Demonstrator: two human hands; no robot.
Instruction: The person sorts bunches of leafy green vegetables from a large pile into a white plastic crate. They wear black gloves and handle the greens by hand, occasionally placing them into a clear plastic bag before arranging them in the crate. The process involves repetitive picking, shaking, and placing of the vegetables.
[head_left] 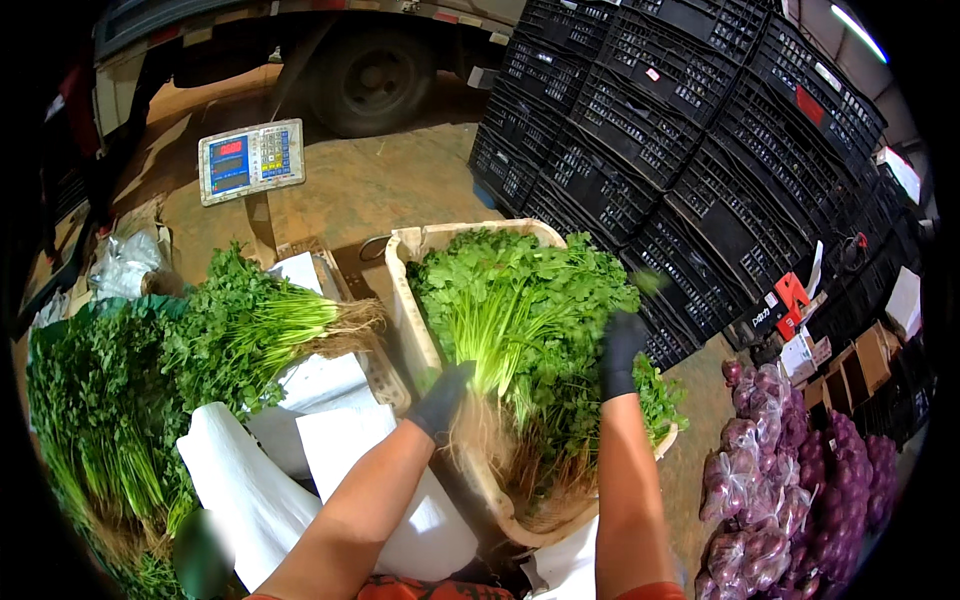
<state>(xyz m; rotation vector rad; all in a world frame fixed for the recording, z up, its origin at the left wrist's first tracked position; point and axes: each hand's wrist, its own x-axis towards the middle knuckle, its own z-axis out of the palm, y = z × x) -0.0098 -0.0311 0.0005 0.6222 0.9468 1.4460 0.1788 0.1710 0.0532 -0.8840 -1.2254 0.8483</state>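
A cream plastic crate (405, 290) in the middle is heaped with leafy coriander (590, 285), roots toward me. On top lies a bunch of coriander (490, 335) with pale stems and long stringy roots. My left hand (443, 402), in a dark glove, is closed round the left side of this bunch, just above its roots. My right hand (622, 352), also gloved, is at the right side of the heap against the leaves. Its fingers are blurred and partly lost in the greenery. A smeared green sprig (650, 282) shows just beyond it.
At left, a scale display (251, 162) stands behind another coriander bunch (270, 315) on white foam sheets (245, 490), beside a large coriander pile (90, 410). Stacked black crates (640, 130) rise behind. Bagged purple onions (760, 450) lie right; a truck wheel (375, 82) is at the back.
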